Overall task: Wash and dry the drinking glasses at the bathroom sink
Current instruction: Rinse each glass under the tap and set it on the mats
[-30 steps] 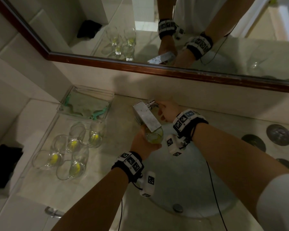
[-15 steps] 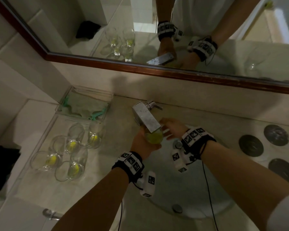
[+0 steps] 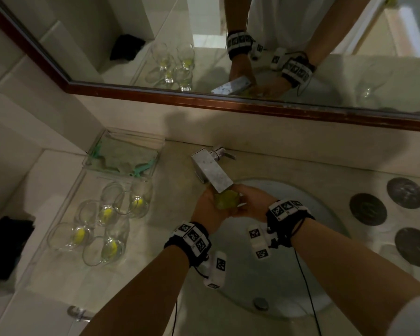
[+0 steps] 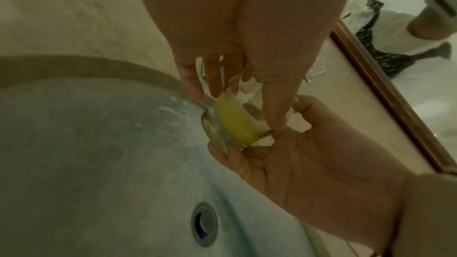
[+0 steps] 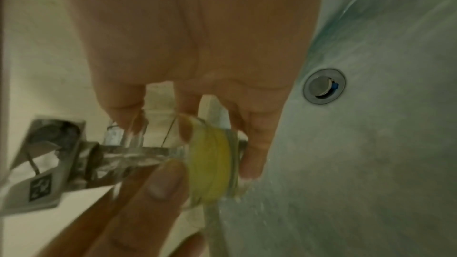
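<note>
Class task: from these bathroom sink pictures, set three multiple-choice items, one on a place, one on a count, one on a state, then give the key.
1. Where is the held glass?
A) under the faucet spout
B) in the tray
C) on the floor

2. How many glasses stand left of the sink?
A) two
B) five
C) nine

3. How is the held glass gripped?
A) by both hands
B) by no hand
C) by a cloth

Key: 1 A, the spout sits just above it. 2 B, five show there. 3 A, left hand and right hand wrap it.

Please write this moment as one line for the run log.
step: rinsing | left hand: holds glass | right hand: holds same glass | place: under faucet, over sink | water: running
</note>
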`<action>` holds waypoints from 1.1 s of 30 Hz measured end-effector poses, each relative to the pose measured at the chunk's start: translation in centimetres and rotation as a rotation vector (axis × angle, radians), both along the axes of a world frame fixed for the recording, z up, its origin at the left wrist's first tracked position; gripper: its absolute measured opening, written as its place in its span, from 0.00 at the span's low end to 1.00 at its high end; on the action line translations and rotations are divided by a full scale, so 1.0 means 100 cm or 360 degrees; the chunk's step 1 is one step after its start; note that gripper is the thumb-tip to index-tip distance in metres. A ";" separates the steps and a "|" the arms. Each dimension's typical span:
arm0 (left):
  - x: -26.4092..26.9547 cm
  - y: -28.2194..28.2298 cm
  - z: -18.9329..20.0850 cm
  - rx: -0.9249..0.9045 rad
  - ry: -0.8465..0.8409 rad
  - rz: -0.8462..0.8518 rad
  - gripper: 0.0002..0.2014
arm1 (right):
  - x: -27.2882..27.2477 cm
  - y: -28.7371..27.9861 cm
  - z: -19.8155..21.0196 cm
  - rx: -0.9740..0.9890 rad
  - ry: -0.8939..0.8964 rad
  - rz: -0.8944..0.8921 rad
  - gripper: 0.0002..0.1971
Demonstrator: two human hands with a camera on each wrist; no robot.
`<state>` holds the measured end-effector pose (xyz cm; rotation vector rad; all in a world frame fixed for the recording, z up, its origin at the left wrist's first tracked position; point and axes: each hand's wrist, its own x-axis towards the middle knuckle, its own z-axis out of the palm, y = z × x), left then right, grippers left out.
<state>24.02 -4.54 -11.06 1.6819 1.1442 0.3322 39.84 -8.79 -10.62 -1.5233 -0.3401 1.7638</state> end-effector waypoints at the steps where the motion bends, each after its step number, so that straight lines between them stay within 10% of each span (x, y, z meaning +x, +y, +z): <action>1: -0.003 -0.002 0.002 0.0053 -0.0050 0.0022 0.28 | -0.001 0.000 -0.003 0.0023 -0.0043 -0.0008 0.19; 8: -0.023 -0.002 0.008 0.0899 0.0420 -0.0496 0.21 | -0.010 -0.002 -0.006 -0.0015 -0.0238 -0.0114 0.16; 12: -0.023 -0.002 0.015 0.0665 0.0687 -0.0814 0.21 | -0.019 0.000 -0.002 -0.0035 -0.0206 0.0006 0.07; 16: -0.014 0.010 0.030 0.0811 0.1028 -0.1088 0.20 | -0.021 0.004 -0.004 -0.0013 -0.0173 0.0202 0.35; 19: -0.005 0.009 0.035 0.0642 0.0992 -0.1101 0.17 | -0.019 0.002 -0.010 0.0027 -0.0339 0.0130 0.18; 23: 0.001 0.011 0.027 0.0311 0.0748 -0.0932 0.15 | -0.021 0.001 -0.012 0.0139 -0.0220 0.0100 0.30; 26: 0.000 0.012 0.031 0.0340 0.0643 -0.0903 0.16 | -0.023 0.002 -0.005 0.0161 -0.0457 0.0039 0.04; 33: 0.007 0.007 0.040 0.0754 0.1229 -0.1258 0.20 | -0.020 -0.003 -0.014 0.0138 -0.0407 0.0021 0.18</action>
